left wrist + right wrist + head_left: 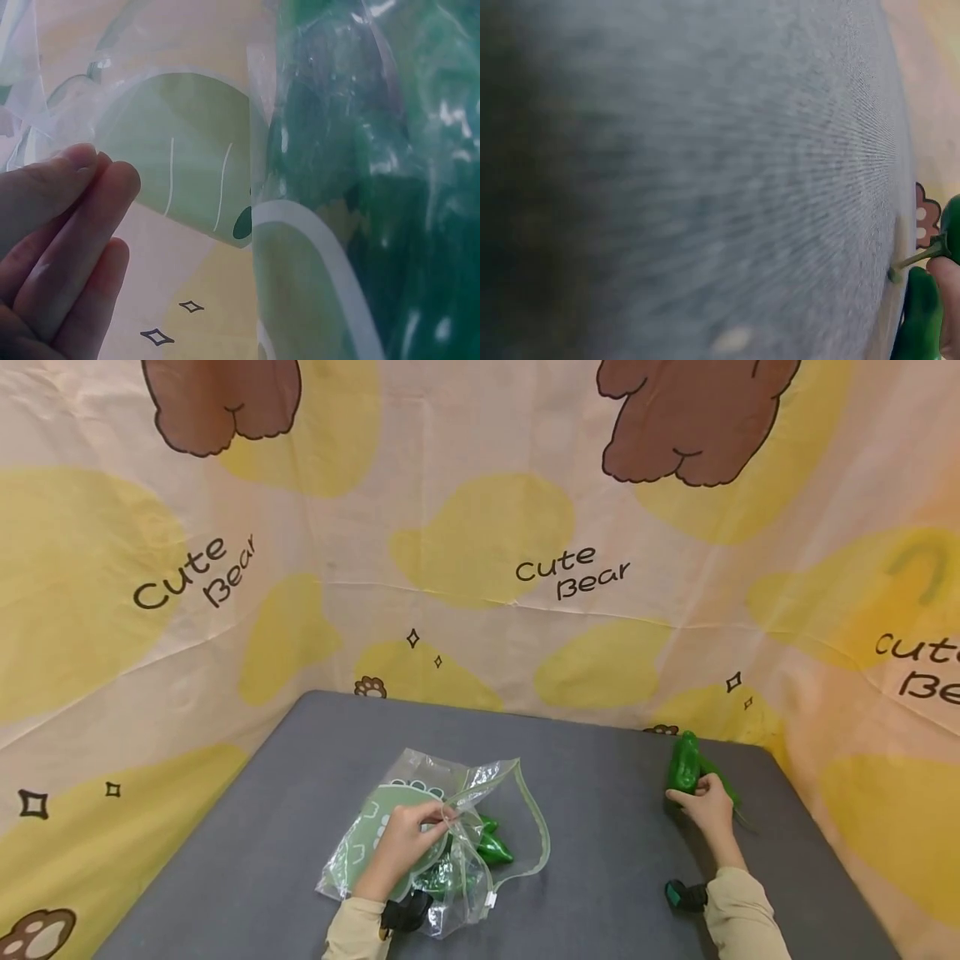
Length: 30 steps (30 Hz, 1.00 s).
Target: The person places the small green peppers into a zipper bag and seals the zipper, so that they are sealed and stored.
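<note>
A clear zip bag (pixel 546 839) with a green cartoon print lies left of the table's middle, its mouth spread toward the right. Several shiny green peppers (pixel 492 850) show inside through the plastic. My left hand (pixel 408 839) pinches the bag near its mouth, thumb against fingertips; the left wrist view has these fingers (pixel 120 184) beside the printed film. Far to the right, my right hand (pixel 708 810) holds a green pepper (pixel 684 764) between thumb and fingers. Another long green pepper (pixel 712 770) lies right behind that hand. In the right wrist view, the held pepper's stem (pixel 921 257) points toward the table.
The grey table (pixel 600 827) ends at a back edge close behind the right-hand peppers. A patterned cloth (pixel 480 635) hangs around the back and sides. A white zip slider (pixel 491 900) sits on the bag's near rim.
</note>
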{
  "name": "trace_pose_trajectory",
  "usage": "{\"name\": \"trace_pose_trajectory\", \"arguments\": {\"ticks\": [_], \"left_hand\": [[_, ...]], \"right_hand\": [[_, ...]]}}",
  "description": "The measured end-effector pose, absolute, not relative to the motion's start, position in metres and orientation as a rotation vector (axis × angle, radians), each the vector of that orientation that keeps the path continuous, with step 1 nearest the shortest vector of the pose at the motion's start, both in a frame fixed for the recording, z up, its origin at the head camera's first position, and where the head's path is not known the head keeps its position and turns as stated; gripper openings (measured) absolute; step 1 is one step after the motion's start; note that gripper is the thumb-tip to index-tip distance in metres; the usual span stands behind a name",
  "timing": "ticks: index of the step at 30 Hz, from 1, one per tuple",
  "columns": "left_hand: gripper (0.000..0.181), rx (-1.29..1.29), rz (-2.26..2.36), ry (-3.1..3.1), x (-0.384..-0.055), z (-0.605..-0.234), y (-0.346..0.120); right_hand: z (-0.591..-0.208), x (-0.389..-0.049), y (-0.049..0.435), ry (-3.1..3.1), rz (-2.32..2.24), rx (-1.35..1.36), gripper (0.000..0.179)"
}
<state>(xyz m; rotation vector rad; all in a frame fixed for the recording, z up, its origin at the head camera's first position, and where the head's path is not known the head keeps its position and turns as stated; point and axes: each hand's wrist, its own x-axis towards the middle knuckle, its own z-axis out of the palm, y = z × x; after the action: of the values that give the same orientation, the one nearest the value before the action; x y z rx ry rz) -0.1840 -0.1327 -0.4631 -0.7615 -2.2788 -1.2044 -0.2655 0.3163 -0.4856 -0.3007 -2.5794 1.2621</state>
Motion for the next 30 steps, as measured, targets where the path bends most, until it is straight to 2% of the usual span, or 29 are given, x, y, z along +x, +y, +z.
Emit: {"name": "trace_pose_trajectory", "arguments": {"ticks": [12, 21, 30], "left_hand": [[0.016, -0.744, -1.195, -2.266, -0.184, -0.464, -0.131], [0.017, -0.714, -1.202, -2.252, -0.187, -0.463, -0.131], [0.014, -0.619, -1.324, -2.348, -0.185, -0.46, -0.132]], "right_hand": [[-0.491, -0.248, 0.319, -2.431, 1.392, -0.294, 0.046], [-0.485, -0.239, 0.306, -2.426, 1.19, -0.305, 0.041], [-0.49, -0.226, 0.297, -2.386, 1.158, -0.399, 0.042]]}}
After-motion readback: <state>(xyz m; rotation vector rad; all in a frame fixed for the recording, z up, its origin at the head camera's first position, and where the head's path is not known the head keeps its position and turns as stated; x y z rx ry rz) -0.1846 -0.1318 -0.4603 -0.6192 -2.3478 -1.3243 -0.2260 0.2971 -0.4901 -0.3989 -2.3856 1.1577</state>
